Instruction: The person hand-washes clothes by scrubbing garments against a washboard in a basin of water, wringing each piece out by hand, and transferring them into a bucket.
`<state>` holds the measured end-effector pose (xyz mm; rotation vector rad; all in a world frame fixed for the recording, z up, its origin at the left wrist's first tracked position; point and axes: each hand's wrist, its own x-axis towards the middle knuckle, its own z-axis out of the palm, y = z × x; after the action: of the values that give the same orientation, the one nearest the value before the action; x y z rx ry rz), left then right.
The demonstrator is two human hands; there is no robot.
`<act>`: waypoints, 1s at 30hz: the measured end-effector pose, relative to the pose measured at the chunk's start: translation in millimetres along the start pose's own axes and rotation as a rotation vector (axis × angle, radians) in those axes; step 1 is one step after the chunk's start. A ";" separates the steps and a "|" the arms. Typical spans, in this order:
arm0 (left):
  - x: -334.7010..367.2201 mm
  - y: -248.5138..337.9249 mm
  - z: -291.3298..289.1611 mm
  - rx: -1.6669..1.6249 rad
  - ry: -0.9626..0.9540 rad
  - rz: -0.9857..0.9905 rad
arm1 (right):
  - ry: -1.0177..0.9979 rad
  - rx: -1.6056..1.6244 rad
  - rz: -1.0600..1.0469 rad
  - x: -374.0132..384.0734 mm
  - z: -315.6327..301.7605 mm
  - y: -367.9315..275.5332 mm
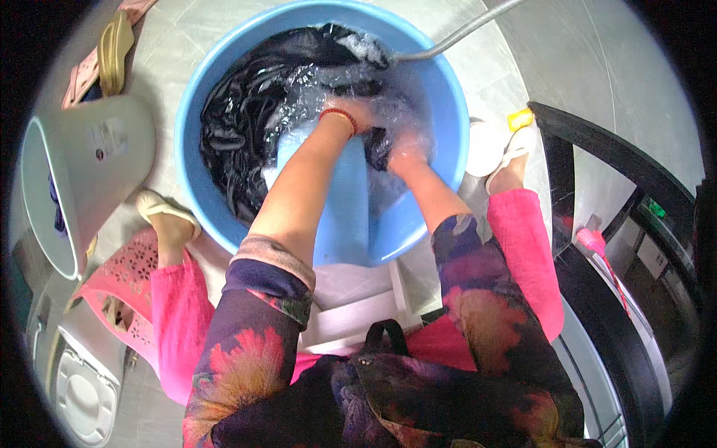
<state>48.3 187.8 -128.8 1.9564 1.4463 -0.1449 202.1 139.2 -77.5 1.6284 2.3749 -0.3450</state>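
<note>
A large blue tub [193, 198] holds foamy water and dark, soaked cloth [243, 134] bunched mostly at its left and far side. Against the tub's near wall leans a light blue washboard [345, 201], its upper end dipping into the water. My left hand [351, 114], a red beaded bracelet at the wrist, is in the splashing water above the board. To its right, my right hand [408, 151] is partly under water, beside a dark fold of the cloth. Water and suds hide the fingers of both hands, so any grip on the cloth does not show.
A grey hose or pipe [467, 31] reaches over the tub's far right rim. At left lie a pale bin [112, 153] on its side, a pink perforated basket [119, 272] and sandals [116, 52]. A black frame [609, 142] stands at right, near a pink-handled brush [591, 240].
</note>
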 end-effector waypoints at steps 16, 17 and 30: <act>-218.1 39.7 -98.4 -0.556 0.377 0.023 | 0.205 0.498 0.021 -53.3 -68.0 45.2; -230.7 43.2 -113.8 -0.582 0.403 0.054 | 0.277 0.612 0.047 -51.1 -84.3 47.6; -354.1 26.1 -124.8 -0.597 0.459 -0.041 | 0.416 0.580 -0.002 -112.5 -126.4 59.7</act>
<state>-98.4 -26.9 143.3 1.5115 1.5744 0.6842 289.1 102.6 75.2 2.1157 2.7481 -0.8319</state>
